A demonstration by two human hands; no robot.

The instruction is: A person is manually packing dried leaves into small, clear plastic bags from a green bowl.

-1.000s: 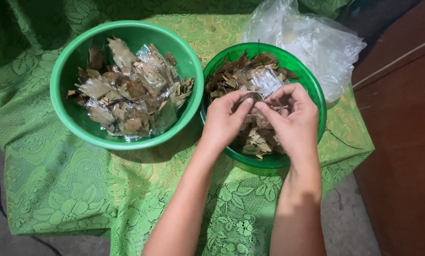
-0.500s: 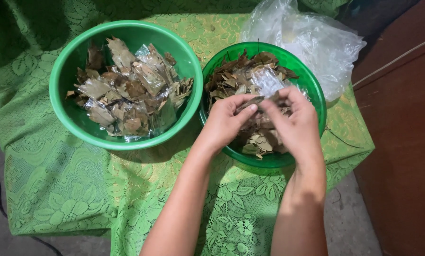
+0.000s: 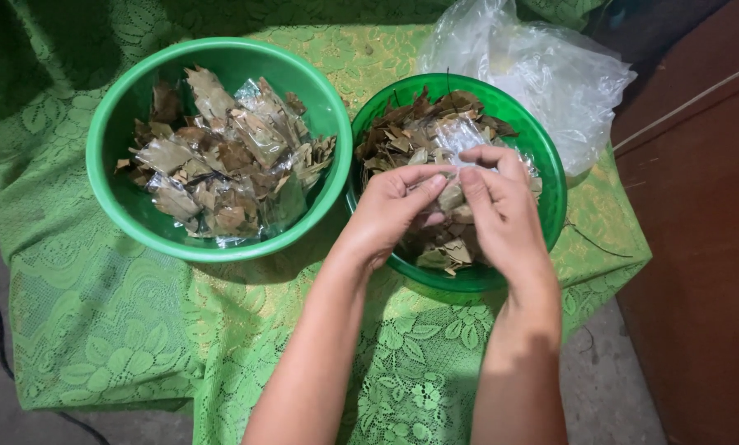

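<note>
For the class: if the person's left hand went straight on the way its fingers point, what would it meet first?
Probably the right hand: the left hand points right across the loose-leaf bowl, both pinching a small clear packet.

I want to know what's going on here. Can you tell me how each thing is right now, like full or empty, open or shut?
Left green plastic bowl: holds small clear packets of dried brown leaves.
Right green plastic bowl: holds loose dried brown leaves.
Small clear plastic packet: pinched between both hands, leaves inside.
Large clear plastic bag: crumpled, lying behind the right bowl.
Green lace tablecloth: spread, draped over the table edge.
Left hand: fingers closed on the packet.
Right hand: fingers closed on the packet.
</note>
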